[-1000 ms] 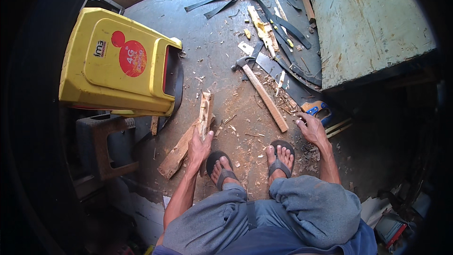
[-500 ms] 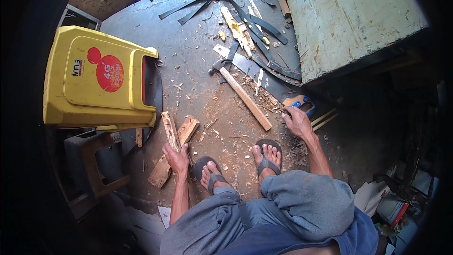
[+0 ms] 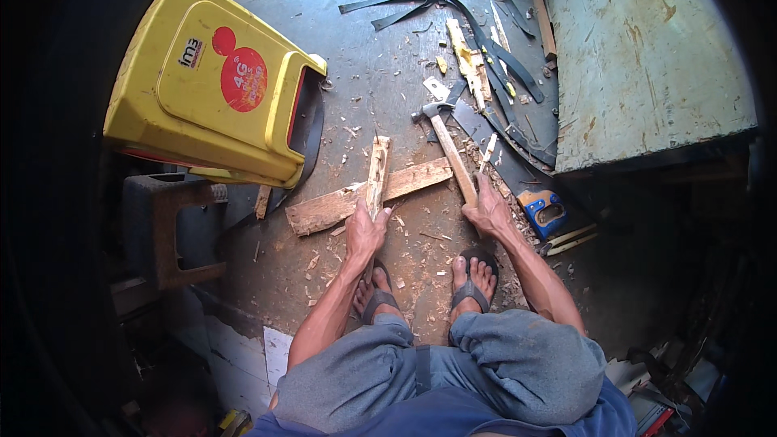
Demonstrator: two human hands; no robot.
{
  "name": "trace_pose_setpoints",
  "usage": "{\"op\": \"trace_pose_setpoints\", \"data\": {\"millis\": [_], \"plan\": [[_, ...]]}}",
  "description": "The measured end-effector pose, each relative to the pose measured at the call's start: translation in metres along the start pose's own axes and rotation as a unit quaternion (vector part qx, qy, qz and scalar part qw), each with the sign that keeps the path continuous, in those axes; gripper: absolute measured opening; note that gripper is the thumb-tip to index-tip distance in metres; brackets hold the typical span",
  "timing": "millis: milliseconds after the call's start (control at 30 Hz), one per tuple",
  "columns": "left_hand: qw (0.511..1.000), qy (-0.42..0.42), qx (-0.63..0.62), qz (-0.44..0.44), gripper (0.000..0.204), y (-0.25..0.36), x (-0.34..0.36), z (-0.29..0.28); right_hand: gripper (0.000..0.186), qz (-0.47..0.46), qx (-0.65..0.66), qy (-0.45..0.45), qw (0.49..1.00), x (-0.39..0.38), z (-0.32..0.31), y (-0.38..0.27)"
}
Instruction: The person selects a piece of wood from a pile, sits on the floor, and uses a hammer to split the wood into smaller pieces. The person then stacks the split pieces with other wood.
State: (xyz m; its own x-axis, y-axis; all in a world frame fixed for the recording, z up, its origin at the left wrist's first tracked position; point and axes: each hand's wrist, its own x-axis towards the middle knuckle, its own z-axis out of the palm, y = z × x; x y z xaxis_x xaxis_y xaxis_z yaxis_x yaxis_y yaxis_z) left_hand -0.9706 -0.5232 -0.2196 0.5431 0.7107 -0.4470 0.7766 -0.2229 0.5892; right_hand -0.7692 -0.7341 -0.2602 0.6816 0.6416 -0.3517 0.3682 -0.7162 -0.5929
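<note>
My left hand is closed round a splintered narrow wood piece, which lies over a flat wooden board. My right hand is closed on the lower part of a wooden-handled claw hammer, whose head points away from me. Just right of the hammer lie a handsaw with a blue and orange handle, pale wood splinters and a broken yellowish wood piece.
A yellow plastic stool lies on its side at left, above a dark rusty stool. A scuffed pale cabinet stands at right. Black straps and wood chips lie on the dark floor. My sandaled feet are below my hands.
The board under my left-hand piece has shifted forward and turned crosswise. My right hand has moved left from near the saw handle and taken hold of the hammer.
</note>
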Motion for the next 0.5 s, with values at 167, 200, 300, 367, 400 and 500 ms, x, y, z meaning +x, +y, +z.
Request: {"op": "trace_pose_setpoints", "data": {"millis": [167,200,300,367,400,500], "plan": [[0.999,-0.035,0.030,-0.028,0.059,-0.007,-0.006,-0.009,0.058,0.007,0.093,-0.025,0.995,-0.016,-0.027,-0.037],[0.998,-0.040,0.025,-0.029,0.060,-0.010,-0.008,-0.009,0.056,-0.037,0.114,0.003,0.993,-0.027,-0.019,-0.034],[0.999,-0.022,0.039,0.003,0.049,-0.022,-0.008,0.003,0.052,-0.008,0.209,-0.036,0.977,-0.036,-0.024,-0.048],[0.999,0.000,0.047,0.016,0.040,-0.026,-0.007,0.010,0.046,-0.018,0.204,-0.023,0.978,-0.043,-0.032,-0.078],[0.999,0.005,0.041,0.020,0.040,-0.028,-0.006,0.011,0.045,-0.037,0.181,-0.033,0.982,-0.046,-0.036,-0.087],[0.998,0.013,0.044,0.033,0.041,-0.026,-0.003,0.011,0.039,-0.138,0.123,-0.001,0.983,-0.054,-0.041,-0.097]]}}
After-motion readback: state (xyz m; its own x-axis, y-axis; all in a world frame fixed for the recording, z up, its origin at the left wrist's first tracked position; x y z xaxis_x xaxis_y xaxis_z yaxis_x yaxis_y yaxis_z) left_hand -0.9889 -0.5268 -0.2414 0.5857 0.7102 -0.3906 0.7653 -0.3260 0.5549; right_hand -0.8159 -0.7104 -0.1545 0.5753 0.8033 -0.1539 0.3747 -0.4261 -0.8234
